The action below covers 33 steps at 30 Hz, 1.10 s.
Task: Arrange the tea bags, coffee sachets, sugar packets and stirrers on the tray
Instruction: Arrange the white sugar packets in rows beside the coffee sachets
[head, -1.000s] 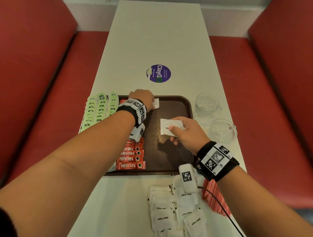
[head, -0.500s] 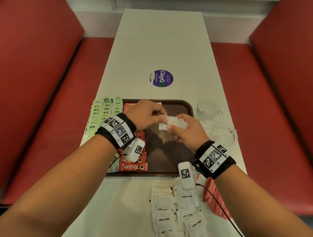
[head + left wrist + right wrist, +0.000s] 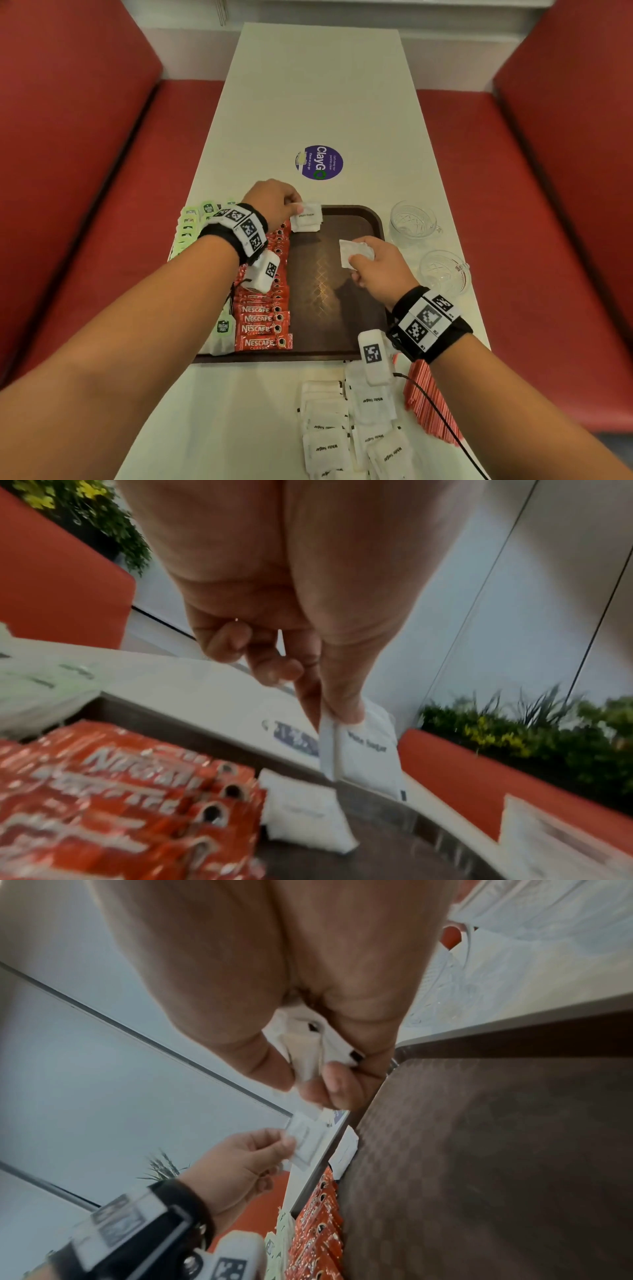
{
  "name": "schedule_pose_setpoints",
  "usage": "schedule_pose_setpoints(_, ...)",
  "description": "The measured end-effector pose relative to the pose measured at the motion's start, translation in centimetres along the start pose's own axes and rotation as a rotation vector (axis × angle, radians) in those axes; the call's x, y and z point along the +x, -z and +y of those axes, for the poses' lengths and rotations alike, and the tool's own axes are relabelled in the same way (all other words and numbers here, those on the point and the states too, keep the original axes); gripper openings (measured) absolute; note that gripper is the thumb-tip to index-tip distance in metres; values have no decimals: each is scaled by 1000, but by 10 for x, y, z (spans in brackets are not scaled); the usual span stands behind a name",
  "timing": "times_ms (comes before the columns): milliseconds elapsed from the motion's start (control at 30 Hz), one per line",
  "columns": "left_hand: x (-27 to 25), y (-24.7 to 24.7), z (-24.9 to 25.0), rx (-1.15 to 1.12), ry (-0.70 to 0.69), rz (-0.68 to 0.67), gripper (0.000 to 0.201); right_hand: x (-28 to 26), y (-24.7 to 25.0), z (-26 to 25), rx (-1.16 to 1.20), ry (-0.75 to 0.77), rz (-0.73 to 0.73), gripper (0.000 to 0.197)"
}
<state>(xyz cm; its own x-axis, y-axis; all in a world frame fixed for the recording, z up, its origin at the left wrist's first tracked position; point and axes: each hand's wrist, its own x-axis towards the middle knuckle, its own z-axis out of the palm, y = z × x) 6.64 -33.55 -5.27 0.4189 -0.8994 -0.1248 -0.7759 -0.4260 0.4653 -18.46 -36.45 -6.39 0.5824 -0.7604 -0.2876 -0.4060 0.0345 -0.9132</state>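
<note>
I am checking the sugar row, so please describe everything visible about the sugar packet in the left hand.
The sugar packet is a small white paper sachet printed "White Sugar" in dark letters. The left hand pinches its top edge, so it hangs above the far end of the brown tray, over another white packet lying there.

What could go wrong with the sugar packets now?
The left hand only pinches its packet by one edge above the tray, so it could slip and land crooked on the packet already lying there. The right hand holds packets bunched together; one might drop out. Two glass cups stand close beside the tray, so that wrist could bump them.
</note>
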Motion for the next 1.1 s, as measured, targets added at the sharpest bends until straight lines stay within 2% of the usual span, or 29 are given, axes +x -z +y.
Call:
schedule_pose_setpoints(133, 19, -19, -6, 113, 37, -140, 17, -4, 2, 0, -4, -5, -35, 21)
schedule_pose_setpoints(300, 30, -29, -7, 173, 80, -118, 13, -6, 3, 1, -21, 2, -41, 21)
schedule_pose_setpoints(467, 34, -33, -4, 266, 66, -77, 24, -6, 5, -2, -52, 20, -26, 16)
schedule_pose_setpoints(667, 30, -39, 0, 405, -9, -236, 33, -1, 7, -3, -20, 39, -10, 13)
schedule_pose_setpoints(833, 27, -37, 5, 423, -30, -236, 36, 2, 6, -1, -2, 32, 0, 14)
schedule_pose_setpoints(933, 17, -29, 10, 311, -61, -161, 35, 2, 5, -3, -6, 37, -8, 18)
schedule_pose_setpoints(1033, -7, -15, 23, -55, -123, -66, 32, 2, 3, -6, 33, 38, -27, 25)
schedule_pose_setpoints(1100, -29, -4, 36, -240, -175, -115, 31, 1, 2, -8, 54, 45, -23, 25)
